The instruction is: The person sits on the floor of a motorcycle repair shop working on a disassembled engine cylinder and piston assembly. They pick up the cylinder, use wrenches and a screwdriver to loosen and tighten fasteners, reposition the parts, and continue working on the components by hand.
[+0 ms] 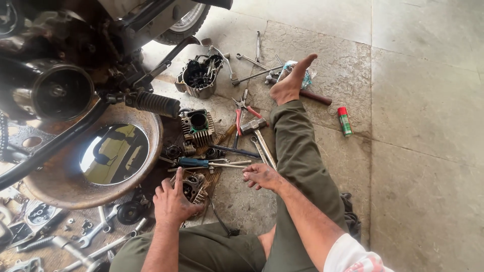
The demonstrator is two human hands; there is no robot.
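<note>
My left hand [173, 200] rests on a finned metal engine part [194, 187] on the floor, fingers spread over it. My right hand [262, 177] hovers open just right of it, greasy fingers pointing at a blue-handled screwdriver [201, 163]. A finned engine cylinder [197, 126] stands beyond the screwdriver. Red-handled pliers [242, 112] and a hammer [258, 132] lie near my outstretched right leg [297, 151].
A motorcycle [65, 60] with a rubber footpeg [152, 103] stands at the left over a rusty pan of dark oil [101, 156]. An engine casing [199, 75], wrenches [252, 63], a green spray can [345, 121] and a rag [350, 216] lie around.
</note>
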